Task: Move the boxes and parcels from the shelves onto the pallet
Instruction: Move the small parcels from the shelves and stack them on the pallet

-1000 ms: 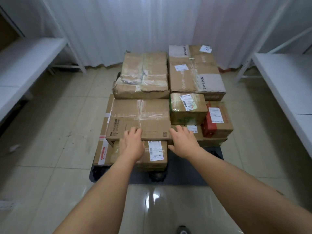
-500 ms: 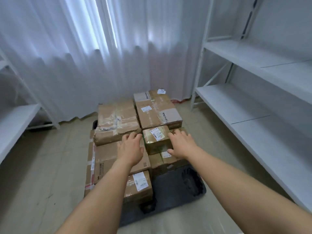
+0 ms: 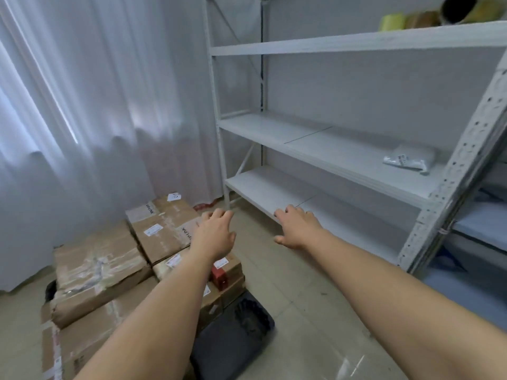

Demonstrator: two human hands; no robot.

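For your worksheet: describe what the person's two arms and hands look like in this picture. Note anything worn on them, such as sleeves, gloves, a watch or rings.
Both arms are bare from the frame's lower edge to the wrist, with no sleeves in view. The left hand and the right hand wear no gloves. No watch, bracelet or strap shows on either wrist, and no ring is visible on the fingers, though the picture is slightly blurred.

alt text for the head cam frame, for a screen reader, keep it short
Two bare, empty hands, left hand and right hand, reach toward a white metal shelving unit that holds one white plastic parcel on its middle shelf. Low on the left, taped cardboard boxes are stacked on a dark pallet by a white curtain.
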